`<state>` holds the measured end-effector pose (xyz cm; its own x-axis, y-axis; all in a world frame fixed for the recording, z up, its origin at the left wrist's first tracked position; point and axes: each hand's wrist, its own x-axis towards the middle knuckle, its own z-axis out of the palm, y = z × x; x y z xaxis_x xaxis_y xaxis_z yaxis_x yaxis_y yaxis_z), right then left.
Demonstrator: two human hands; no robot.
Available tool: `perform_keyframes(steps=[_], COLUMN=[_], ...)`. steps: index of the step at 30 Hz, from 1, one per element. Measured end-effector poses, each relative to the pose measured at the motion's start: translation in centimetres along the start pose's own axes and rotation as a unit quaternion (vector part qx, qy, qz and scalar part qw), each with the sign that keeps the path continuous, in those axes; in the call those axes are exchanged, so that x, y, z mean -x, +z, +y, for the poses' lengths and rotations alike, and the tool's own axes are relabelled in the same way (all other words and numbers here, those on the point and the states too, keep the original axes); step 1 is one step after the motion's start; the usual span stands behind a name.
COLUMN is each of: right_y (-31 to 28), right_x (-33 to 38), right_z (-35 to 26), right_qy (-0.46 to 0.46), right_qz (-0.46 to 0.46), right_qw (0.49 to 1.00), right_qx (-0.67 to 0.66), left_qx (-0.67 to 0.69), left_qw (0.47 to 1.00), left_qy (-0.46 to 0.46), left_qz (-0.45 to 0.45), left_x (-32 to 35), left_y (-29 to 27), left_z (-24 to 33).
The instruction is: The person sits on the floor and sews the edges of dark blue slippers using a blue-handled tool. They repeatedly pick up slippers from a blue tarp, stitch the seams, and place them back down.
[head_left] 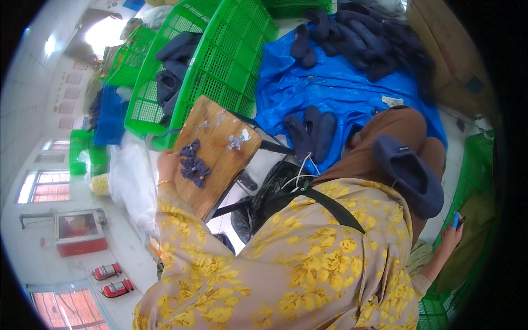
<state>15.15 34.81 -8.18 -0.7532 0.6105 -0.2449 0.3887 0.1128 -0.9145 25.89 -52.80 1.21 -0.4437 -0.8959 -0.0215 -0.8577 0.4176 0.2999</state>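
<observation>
My left hand [168,165] rests at the left edge of a small wooden stool top [220,159], right beside several dark fabric bows [193,167]; its fingers are too bunched and small to read. Small pale, shiny pieces [238,139] lie on the same wood. Out at the far right, my right hand [452,235] is closed on a small blue-and-dark tool [456,220], whose exact kind is unclear. A dark blue slip-on shoe [411,175] lies across my lap, its opening facing up, with neither hand on it.
A blue sheet [330,91] ahead bears a heap of dark shoes [366,38] and a nearer group [311,132]. Green crates [225,66] stand at the back left, one holding shoes. A black bag [272,184] sits beside the stool; a green crate [476,181] is at right.
</observation>
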Motion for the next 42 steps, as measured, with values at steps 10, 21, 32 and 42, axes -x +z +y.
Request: perform_keyframes(steps=[10, 21, 32, 42], right_y=[-1.1, 0.8, 0.6, 9.6], right_x=[-2.3, 1.1, 1.0, 14.5], right_z=[2.8, -0.1, 0.6, -13.4], right_qy=[-0.014, -0.014, -0.010, -0.291], right_qz=[-0.018, -0.002, -0.013, -0.211], right_qw=[1.000, 1.000, 1.000, 0.933], right_qx=[0.003, 0.018, -0.006, -0.020], left_qx=[0.210, 0.100, 0.217, 0.438], left_qw=[0.971, 0.959, 0.964, 0.747], left_qy=[0.075, 0.201, 0.123, 0.288], left_qz=[-0.087, -0.174, -0.095, -0.409], left_x=[1.3, -0.6, 0.6, 20.1], left_y=[3.1, 2.0, -0.8, 2.3], left_z=[6.0, 6.4, 10.6, 31.3])
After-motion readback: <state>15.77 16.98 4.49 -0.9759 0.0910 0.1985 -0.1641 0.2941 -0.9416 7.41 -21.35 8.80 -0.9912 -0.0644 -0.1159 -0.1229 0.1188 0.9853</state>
